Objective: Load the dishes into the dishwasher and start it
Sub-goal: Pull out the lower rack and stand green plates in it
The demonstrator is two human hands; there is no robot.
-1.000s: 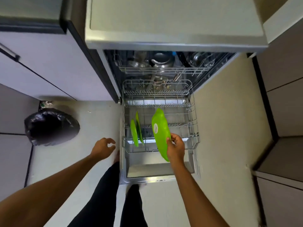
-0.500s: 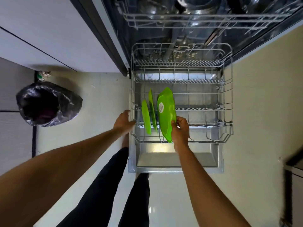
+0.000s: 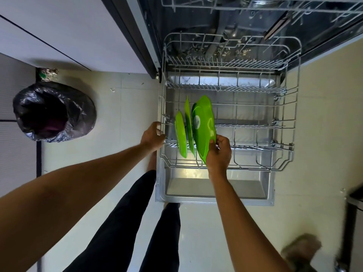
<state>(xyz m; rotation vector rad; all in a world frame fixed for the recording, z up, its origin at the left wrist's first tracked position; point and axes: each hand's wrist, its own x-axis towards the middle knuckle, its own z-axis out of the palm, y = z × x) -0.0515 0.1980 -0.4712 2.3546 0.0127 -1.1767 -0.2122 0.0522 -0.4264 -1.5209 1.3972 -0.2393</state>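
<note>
A large green plastic plate is pinched by the right hand (left hand curled round the rim of the grey wire rack).

The left hand and the right hand are bare, and both forearms run uncovered from the lower edge of the view up to the wrists. The legs wear plain black trousers of smooth, matte cloth, cut fairly slim and narrowing toward the ankles, with soft lengthwise folds catching a little light along the left leg. At the end of that trouser leg a bare foot shows, partly hidden by the left forearm and too dim to tell in detail.
</note>
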